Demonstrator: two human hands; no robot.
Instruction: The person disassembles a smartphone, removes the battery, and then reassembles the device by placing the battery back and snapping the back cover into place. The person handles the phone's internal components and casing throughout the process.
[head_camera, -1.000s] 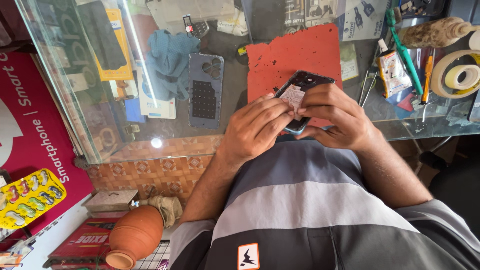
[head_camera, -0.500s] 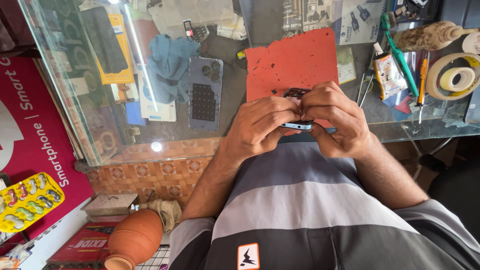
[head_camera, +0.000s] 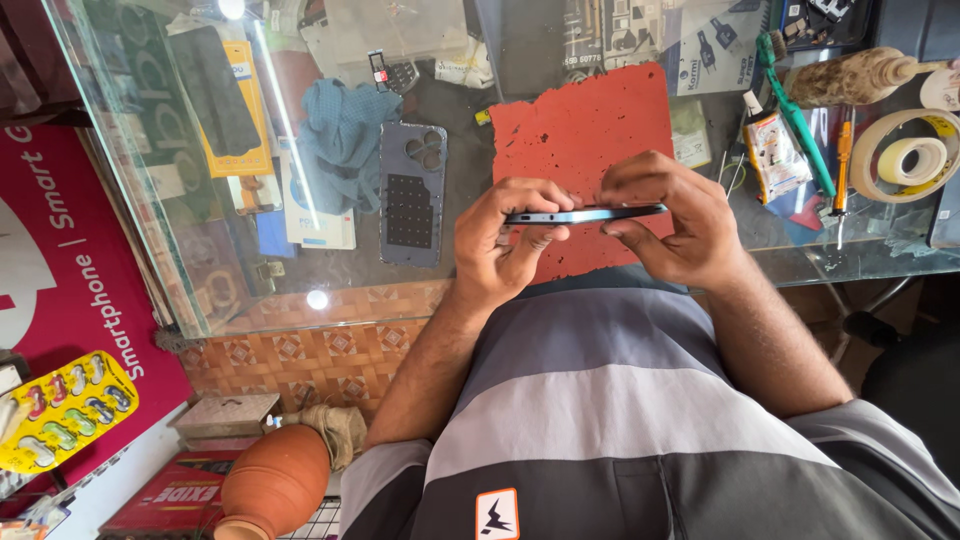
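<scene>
1. Now both hands pinch a smartphone (head_camera: 585, 215) edge-on above the red mat (head_camera: 585, 130) on the glass worktop (head_camera: 330, 275).
2. Left hand (head_camera: 505, 240) and right hand (head_camera: 665, 215) keep their fingers narrow on its ends.
3. Step, judging by the grip: working along the phone's edge seam.
4. Next calls for even pressure along it.

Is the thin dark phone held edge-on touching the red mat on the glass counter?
Cannot tell. In the head view the thin dark phone is pinched between the left hand and right hand over the red mat; the top-down angle hides any gap.
</scene>
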